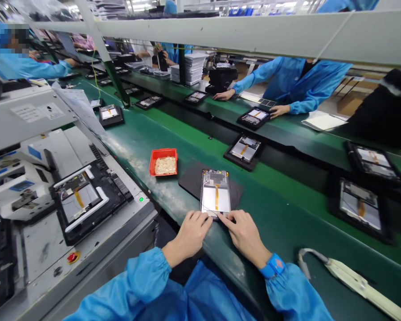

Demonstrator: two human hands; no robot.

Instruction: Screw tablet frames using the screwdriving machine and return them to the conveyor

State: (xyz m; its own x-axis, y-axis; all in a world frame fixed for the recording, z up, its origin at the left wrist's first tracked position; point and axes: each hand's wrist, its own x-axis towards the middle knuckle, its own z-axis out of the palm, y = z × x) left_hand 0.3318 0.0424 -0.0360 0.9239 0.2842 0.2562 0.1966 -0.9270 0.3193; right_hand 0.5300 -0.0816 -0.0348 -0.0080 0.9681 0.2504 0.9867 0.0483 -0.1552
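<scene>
Two bare hands are seen at the near edge of an opened tablet (215, 198). The left hand (191, 232) and right hand (243, 236) are held close together, with fingertips (221, 217) laid on its lower edge. That edge is partly hidden by the fingers, so whether it is clamped cannot be told. The tablet is laid on a black mat (190, 180) on a green conveyor belt (280, 227), with a red tray (163, 151) placed just beyond.

Ahead of me, green assembly lines (173, 129) stretch toward the upper left under a pale overhead beam (254, 33). Ceiling lights (137, 6) glow along the top edge.
</scene>
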